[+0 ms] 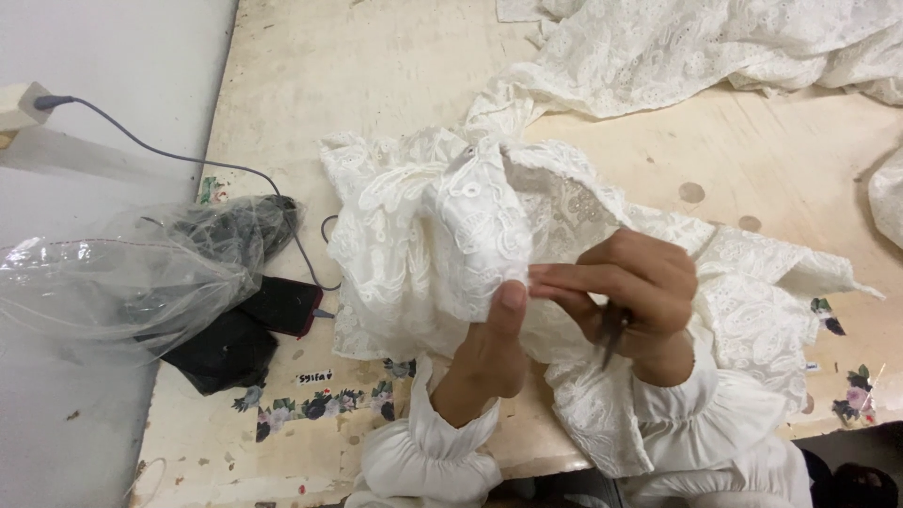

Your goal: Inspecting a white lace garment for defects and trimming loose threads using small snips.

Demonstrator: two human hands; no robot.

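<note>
Left hand (pixel 491 343) and right hand (pixel 640 287) fingers pinch white lace garment (pixel 442 235), lying left-right

Lace garment (pixel 423 235) on table (pixel 376 66); plastic bag (pixel 122 273) left; more fabric (pixel 715 42) behind.

1. We have a single head-worn view, looking steeply down onto the worktable (pixel 376 66) from the person's seat.
2. We sit close: both hands fill the lower centre, the table's far end cut off.
</note>
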